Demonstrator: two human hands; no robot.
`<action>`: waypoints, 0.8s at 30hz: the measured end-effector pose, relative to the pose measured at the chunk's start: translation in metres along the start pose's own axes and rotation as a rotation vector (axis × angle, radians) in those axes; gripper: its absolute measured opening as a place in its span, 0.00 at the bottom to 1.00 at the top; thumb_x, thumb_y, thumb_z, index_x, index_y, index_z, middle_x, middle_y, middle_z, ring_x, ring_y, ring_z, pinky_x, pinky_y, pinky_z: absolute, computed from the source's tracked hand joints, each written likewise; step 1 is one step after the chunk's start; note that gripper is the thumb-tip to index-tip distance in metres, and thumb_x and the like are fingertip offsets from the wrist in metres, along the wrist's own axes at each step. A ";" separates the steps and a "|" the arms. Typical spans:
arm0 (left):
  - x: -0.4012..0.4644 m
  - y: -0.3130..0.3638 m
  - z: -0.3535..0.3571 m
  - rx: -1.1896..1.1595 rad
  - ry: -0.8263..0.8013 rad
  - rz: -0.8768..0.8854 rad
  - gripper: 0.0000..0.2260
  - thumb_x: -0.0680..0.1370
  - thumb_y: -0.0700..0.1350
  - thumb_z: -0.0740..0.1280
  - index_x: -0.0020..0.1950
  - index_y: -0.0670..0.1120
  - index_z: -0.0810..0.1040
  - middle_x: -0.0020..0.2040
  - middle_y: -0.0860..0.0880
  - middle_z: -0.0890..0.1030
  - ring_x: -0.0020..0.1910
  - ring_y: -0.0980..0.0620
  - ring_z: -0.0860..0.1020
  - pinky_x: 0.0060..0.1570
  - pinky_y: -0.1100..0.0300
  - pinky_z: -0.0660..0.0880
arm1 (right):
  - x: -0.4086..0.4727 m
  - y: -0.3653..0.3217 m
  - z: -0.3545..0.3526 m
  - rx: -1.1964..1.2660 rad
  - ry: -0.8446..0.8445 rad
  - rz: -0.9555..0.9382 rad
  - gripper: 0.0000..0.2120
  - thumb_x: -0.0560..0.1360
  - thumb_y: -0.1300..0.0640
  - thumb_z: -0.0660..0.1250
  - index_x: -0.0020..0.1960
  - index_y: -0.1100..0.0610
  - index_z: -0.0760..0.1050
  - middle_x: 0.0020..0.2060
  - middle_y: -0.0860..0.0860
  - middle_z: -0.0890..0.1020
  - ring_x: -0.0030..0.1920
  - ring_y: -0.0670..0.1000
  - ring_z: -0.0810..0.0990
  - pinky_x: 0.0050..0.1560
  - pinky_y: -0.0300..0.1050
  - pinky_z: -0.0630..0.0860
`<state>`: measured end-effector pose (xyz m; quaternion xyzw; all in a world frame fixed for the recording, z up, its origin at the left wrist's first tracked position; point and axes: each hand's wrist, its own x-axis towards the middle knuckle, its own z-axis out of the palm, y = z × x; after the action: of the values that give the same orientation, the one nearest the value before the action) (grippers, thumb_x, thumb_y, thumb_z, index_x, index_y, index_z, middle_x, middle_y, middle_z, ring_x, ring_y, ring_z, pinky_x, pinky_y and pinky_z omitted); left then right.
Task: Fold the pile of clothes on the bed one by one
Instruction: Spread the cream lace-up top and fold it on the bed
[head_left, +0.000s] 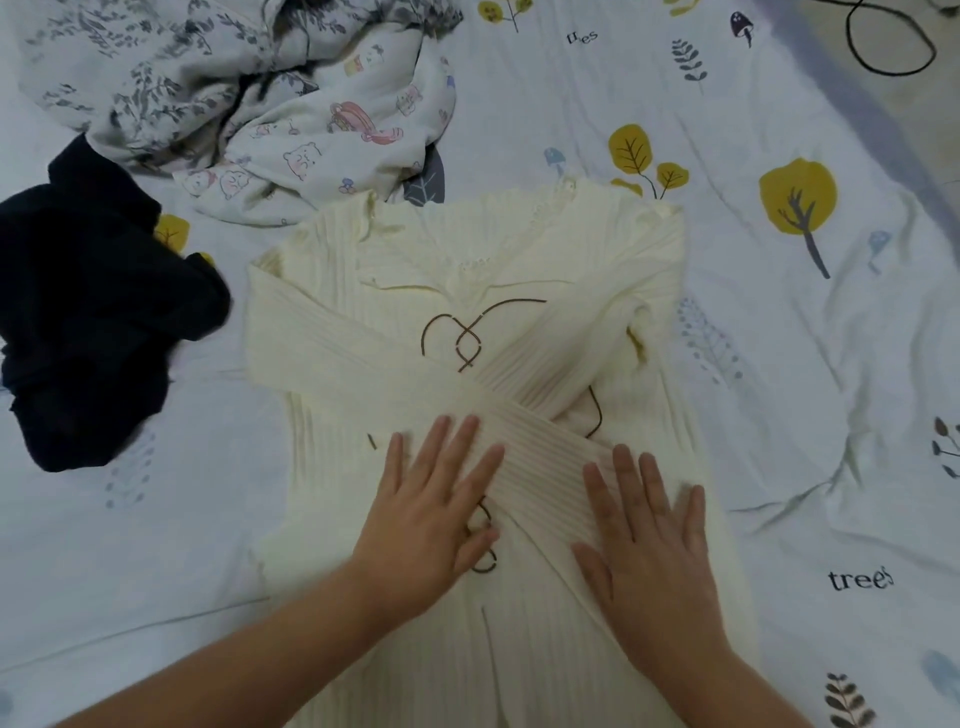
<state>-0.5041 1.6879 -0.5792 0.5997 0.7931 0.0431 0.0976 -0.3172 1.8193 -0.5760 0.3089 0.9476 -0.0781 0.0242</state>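
At the far left a crumpled dark navy garment (98, 312) lies on the bed sheet (779, 389), a white cotton sheet printed with yellow trees and the word "trees". Behind it, toward the top left, sits a rumpled heap of pale clothes (249, 104), one with grey leaf print, one with cartoon bears. In the middle, a cream ribbed knit top with brown lacing (467, 322) lies flat on the sheet, neckline away from the person, its 2 long sleeves folded inward and crossed over the chest. The left hand (431, 525) rests palm down on the lower front of the top, fingers (441, 441) straight and spread, gripping nothing. Just beside it, the right hand (649, 540) presses flat on the end of a crossed sleeve, fingers likewise straight. At the top right a black cable (883, 52) loops on the bed
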 end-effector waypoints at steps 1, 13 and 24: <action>-0.012 0.001 0.006 0.001 -0.029 -0.006 0.27 0.80 0.60 0.43 0.76 0.49 0.54 0.75 0.44 0.57 0.74 0.43 0.54 0.70 0.44 0.46 | -0.007 0.005 0.001 -0.005 -0.036 -0.008 0.28 0.80 0.42 0.38 0.75 0.54 0.55 0.73 0.54 0.60 0.76 0.52 0.48 0.70 0.61 0.48; -0.051 -0.025 -0.006 -0.021 -0.097 0.036 0.24 0.82 0.55 0.46 0.73 0.45 0.63 0.74 0.45 0.63 0.73 0.48 0.58 0.71 0.51 0.49 | -0.033 0.047 -0.009 -0.066 -0.063 -0.300 0.22 0.75 0.61 0.51 0.69 0.55 0.64 0.69 0.58 0.70 0.74 0.55 0.56 0.70 0.51 0.50; -0.144 -0.075 -0.012 0.244 -0.208 0.210 0.38 0.66 0.34 0.53 0.77 0.47 0.52 0.75 0.45 0.59 0.75 0.44 0.55 0.74 0.50 0.47 | -0.044 0.088 -0.020 -0.287 -0.092 -0.578 0.45 0.57 0.78 0.55 0.73 0.57 0.62 0.73 0.58 0.61 0.73 0.58 0.57 0.70 0.57 0.53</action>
<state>-0.5392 1.5293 -0.5663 0.6878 0.7111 -0.1057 0.1003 -0.2295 1.8668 -0.5641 0.0168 0.9953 0.0389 0.0870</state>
